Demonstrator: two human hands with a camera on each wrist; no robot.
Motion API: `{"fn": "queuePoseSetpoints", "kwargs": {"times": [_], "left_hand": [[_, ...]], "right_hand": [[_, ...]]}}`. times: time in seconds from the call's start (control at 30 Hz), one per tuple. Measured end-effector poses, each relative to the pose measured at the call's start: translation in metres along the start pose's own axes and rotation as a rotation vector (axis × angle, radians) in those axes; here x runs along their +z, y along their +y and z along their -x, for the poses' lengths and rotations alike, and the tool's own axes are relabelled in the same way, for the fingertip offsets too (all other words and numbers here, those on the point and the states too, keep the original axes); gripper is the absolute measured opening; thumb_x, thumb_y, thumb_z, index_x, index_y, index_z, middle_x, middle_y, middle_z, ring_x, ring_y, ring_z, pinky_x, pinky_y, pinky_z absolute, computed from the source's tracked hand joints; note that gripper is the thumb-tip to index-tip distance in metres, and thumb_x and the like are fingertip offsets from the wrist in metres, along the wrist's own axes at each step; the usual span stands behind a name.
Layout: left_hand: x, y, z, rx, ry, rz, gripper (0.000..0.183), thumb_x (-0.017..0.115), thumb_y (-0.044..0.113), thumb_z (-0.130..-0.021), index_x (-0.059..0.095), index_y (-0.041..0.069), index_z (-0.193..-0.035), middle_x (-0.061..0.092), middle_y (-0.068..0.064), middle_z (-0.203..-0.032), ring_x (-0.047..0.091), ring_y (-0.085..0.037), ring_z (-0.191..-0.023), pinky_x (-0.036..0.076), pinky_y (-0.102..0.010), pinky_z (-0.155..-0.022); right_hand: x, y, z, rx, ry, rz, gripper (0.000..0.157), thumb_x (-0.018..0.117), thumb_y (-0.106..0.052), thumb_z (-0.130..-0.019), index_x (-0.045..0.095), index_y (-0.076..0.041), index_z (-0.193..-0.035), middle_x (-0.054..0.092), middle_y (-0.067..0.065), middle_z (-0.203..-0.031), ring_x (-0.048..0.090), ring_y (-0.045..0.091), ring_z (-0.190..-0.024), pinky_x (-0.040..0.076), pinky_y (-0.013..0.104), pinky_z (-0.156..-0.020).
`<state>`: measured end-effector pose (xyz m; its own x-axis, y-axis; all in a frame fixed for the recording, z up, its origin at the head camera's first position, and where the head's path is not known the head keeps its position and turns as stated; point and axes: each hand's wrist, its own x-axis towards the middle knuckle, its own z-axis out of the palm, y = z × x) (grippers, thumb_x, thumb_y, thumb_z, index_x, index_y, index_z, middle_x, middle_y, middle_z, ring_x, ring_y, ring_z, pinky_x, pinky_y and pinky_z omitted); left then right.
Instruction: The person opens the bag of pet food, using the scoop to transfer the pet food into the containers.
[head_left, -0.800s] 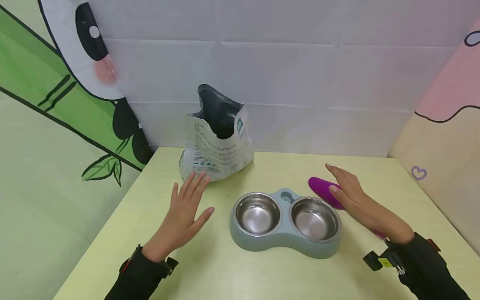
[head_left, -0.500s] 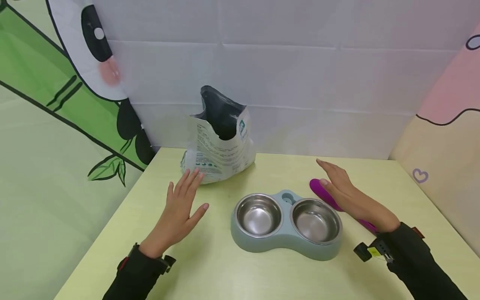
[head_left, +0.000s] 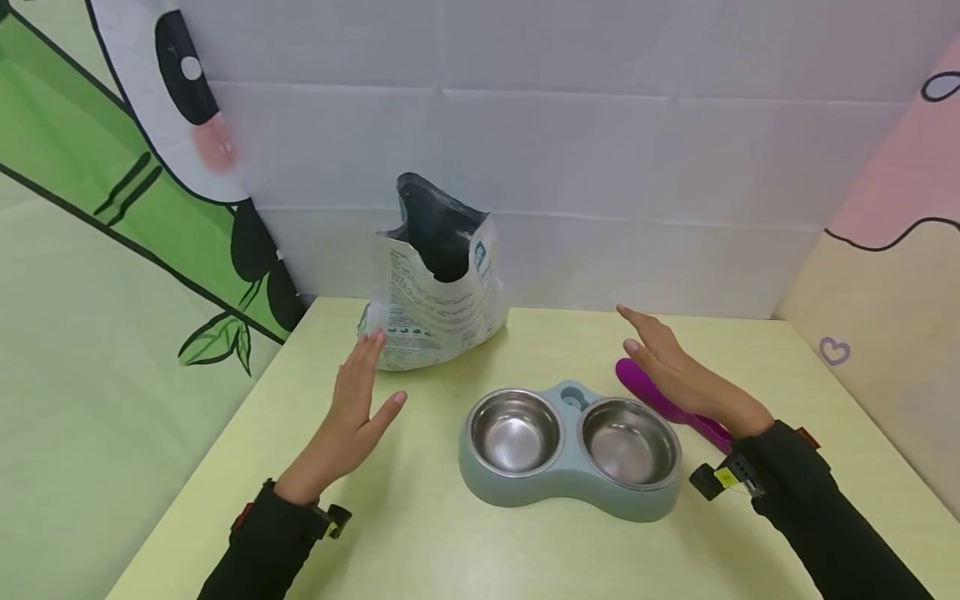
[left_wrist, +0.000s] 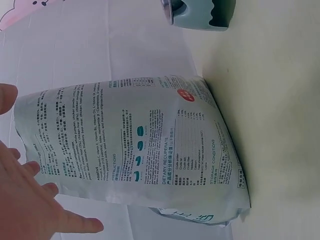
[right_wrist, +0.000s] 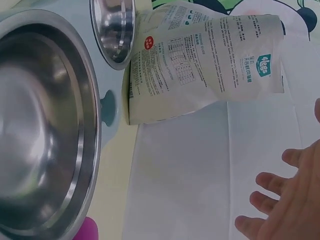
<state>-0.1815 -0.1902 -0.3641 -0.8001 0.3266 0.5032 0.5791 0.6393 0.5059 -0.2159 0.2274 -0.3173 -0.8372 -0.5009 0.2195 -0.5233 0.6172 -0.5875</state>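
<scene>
I see a white, open-topped bag with a dark lining (head_left: 442, 321) standing near the far edge of the pale yellow table (head_left: 420, 533), towards its far left corner. Print on it reads "DIETARY RECUPERATE" and "STORAGE CONDITIONS", alongside Chinese text; a teal badge reads "4legs". The left hand (head_left: 347, 417), fingers extended and holding nothing, is raised before the bag; I cannot tell whether they touch. The right hand (head_left: 678, 371), also outstretched and holding nothing, is above a long-handled purple scoop (head_left: 651, 395), just beside the pale blue-grey double feeder (head_left: 567, 479) with round steel bowls (head_left: 516, 432). A wide stretch of table separates feeder and left edge.
</scene>
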Motion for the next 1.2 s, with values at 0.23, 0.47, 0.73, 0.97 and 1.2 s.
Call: {"fn": "queuePoseSetpoints", "kwargs": {"times": [0.23,0.47,0.73,0.97,1.2], "left_hand": [[0.001,0.0,-0.009,0.022,0.045,0.112,0.069,0.045,0.028,-0.093,-0.001,0.017,-0.143,-0.001,-0.009,-0.15,-0.002,-0.027,-0.135,0.003,-0.065,-0.101],[-0.003,0.002,-0.02,-0.028,0.037,0.187,0.073,0.046,0.02,-0.092,-0.006,0.022,-0.142,-0.007,-0.005,-0.149,-0.003,-0.027,-0.134,0.004,-0.066,-0.101],[-0.012,0.011,-0.041,-0.164,0.1,0.298,0.07,0.043,0.025,-0.094,-0.01,0.026,-0.14,-0.01,0.002,-0.148,-0.005,-0.02,-0.134,0.0,-0.061,-0.104],[-0.02,0.025,-0.058,-0.2,0.185,0.398,0.066,0.038,0.023,-0.096,-0.011,0.021,-0.14,-0.01,-0.001,-0.149,-0.007,-0.017,-0.135,-0.002,-0.056,-0.106],[-0.019,0.009,-0.074,-0.251,0.253,0.431,0.065,0.038,0.026,-0.095,-0.009,0.025,-0.141,-0.007,0.004,-0.149,-0.003,-0.014,-0.135,0.004,-0.051,-0.108]], "right_hand": [[-0.001,0.006,-0.008,0.004,-0.024,-0.021,0.052,0.025,-0.038,-0.097,0.004,-0.023,-0.143,0.005,0.013,-0.148,0.001,0.038,-0.133,0.004,0.072,-0.095],[0.002,0.007,-0.018,-0.017,-0.031,-0.034,0.052,0.022,-0.042,-0.097,0.004,-0.024,-0.143,0.007,0.012,-0.148,0.004,0.037,-0.133,0.006,0.071,-0.096],[0.002,-0.002,-0.032,-0.024,-0.046,-0.15,0.045,0.015,-0.037,-0.098,0.006,-0.032,-0.142,0.008,0.002,-0.148,0.005,0.029,-0.134,0.01,0.069,-0.098],[-0.003,-0.037,-0.04,-0.023,-0.067,-0.22,0.046,0.012,-0.03,-0.099,0.006,-0.019,-0.143,0.008,0.008,-0.149,0.007,0.03,-0.135,0.01,0.066,-0.101],[0.006,-0.01,-0.062,-0.087,-0.072,-0.233,0.045,0.01,-0.039,-0.098,0.006,-0.028,-0.142,0.008,0.002,-0.149,0.006,0.027,-0.135,0.008,0.063,-0.102]]}}
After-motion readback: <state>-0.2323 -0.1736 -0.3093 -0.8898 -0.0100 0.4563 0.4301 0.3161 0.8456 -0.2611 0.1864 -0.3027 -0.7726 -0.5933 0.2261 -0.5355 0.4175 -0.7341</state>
